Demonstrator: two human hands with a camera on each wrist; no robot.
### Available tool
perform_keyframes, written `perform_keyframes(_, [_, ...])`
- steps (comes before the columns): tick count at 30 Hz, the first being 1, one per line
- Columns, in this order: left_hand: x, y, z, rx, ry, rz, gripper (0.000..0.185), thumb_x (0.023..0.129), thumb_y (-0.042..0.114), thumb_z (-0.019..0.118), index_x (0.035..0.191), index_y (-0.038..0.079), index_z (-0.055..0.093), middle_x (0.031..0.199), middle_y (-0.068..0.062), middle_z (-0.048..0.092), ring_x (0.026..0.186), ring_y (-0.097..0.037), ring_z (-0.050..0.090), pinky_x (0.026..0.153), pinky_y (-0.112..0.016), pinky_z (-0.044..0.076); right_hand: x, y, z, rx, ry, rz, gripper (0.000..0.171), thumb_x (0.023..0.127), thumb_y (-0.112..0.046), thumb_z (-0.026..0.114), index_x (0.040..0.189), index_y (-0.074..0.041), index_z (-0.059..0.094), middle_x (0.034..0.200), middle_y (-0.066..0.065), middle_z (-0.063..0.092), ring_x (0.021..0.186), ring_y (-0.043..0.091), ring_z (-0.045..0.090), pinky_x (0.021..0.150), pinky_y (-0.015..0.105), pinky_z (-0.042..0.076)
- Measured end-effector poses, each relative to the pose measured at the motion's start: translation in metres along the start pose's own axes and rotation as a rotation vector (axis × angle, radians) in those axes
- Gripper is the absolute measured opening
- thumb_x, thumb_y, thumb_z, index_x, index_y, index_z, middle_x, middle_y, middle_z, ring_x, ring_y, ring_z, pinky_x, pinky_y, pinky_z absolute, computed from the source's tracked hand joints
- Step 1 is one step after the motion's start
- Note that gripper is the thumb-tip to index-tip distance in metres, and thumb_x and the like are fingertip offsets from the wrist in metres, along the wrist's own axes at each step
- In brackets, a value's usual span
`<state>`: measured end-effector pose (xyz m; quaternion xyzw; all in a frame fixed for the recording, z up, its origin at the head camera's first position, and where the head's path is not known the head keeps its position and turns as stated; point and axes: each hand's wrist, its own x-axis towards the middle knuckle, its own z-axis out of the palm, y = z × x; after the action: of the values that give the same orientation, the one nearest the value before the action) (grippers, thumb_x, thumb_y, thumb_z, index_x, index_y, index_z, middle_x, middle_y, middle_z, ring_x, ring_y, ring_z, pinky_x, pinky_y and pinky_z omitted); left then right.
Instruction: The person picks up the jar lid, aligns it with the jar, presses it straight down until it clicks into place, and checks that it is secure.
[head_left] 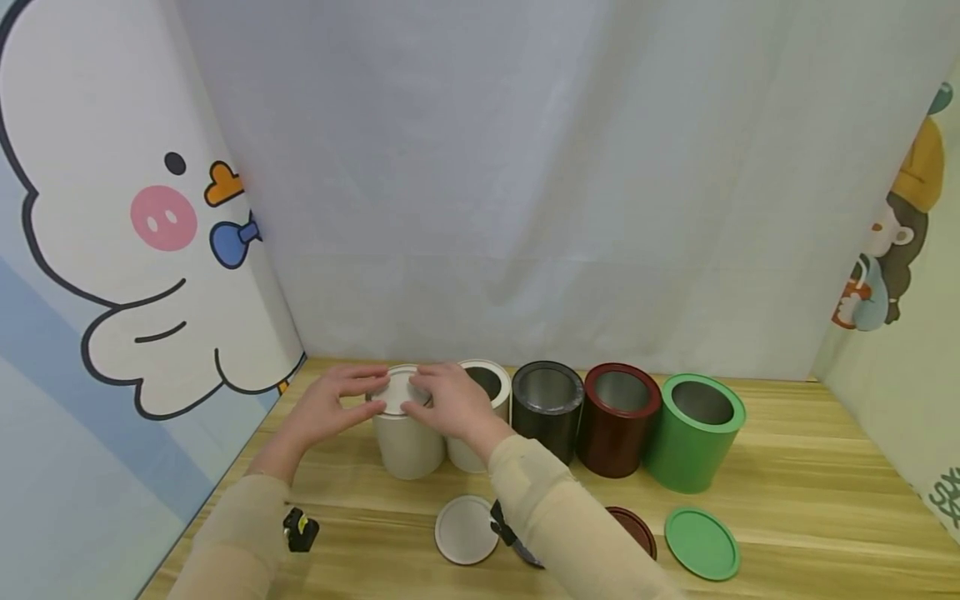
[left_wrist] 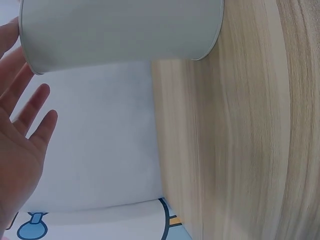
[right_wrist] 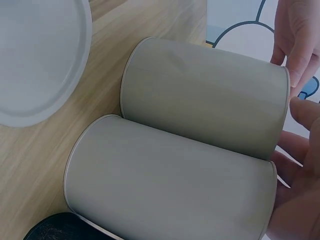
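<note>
In the head view, the left hand (head_left: 324, 406) and right hand (head_left: 448, 400) are pressing their fingers around the rim of a white lid (head_left: 398, 390) sitting on the leftmost cream tin (head_left: 407, 446), which is standing on the wooden surface (head_left: 787, 500) beside an open cream tin (head_left: 486, 385), a black tin (head_left: 547, 407), a dark red tin (head_left: 619, 417) and a green tin (head_left: 696, 429). In the left wrist view, the left hand's fingers (left_wrist: 31, 117) are lying straight and slightly apart beside the cream tin's wall. In the right wrist view, the right hand's fingers (right_wrist: 298, 145) are curling over the tin tops near a loose white lid (right_wrist: 35, 60); no writing is showing anywhere.
</note>
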<state>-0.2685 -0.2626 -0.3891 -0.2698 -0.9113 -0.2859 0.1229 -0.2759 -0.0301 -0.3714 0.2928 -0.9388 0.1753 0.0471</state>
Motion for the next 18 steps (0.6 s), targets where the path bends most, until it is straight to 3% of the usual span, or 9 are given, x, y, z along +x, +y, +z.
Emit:
perform_keyframes(7, [0.0000,-0.0034,0.0020,-0.026,0.003,0.019,0.037,0.090,0.016,0.074,0.124,0.002,0.069,0.136,-0.015,0.059,0.124,-0.042,0.048,0.099,-0.062,0.040,-0.0001,-0.0021,0.0015,-0.018,0.014,0.021,0.044,0.097,-0.043,0.062,0.134,-0.019,0.065,0.145,-0.002,0.052,0.133,0.021,0.045,0.104,0.036,0.043])
perform_keyframes(18, [-0.0014,-0.0050,0.0080,-0.079,-0.007,-0.129,0.040,0.092,0.026,0.073,0.127,0.007,0.068,0.141,-0.011,0.056,0.129,-0.041,0.043,0.103,-0.064,0.034,-0.0006,-0.0057,0.0001,-0.022,0.016,0.049,0.037,0.095,-0.042,0.064,0.125,-0.022,0.072,0.144,-0.004,0.053,0.134,0.022,0.045,0.103,0.036,0.044])
